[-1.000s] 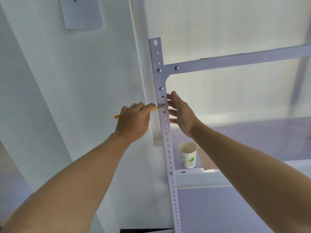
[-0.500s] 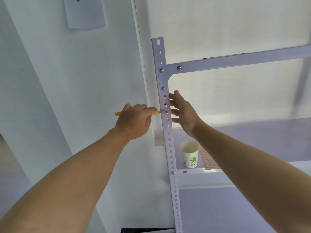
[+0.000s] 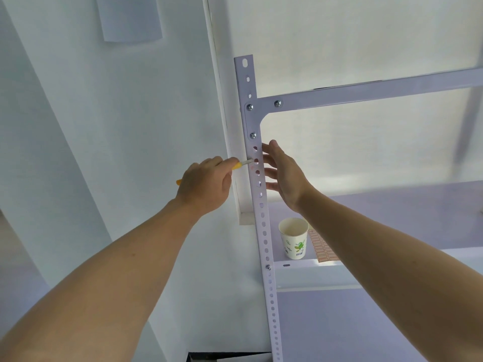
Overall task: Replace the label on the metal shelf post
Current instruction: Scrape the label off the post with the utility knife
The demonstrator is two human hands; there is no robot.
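Shelf post [image 3: 262, 219] beside paper cup [image 3: 294, 237]

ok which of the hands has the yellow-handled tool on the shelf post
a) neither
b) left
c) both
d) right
b: the left hand grips the yellow-handled tool, whose metal tip meets the shelf post, while the right hand holds nothing, its fingers straight on the post's other side.

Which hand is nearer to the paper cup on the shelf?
Right. The right hand is above the paper cup, right of the post; the left hand, gripping a tool, is across the post.
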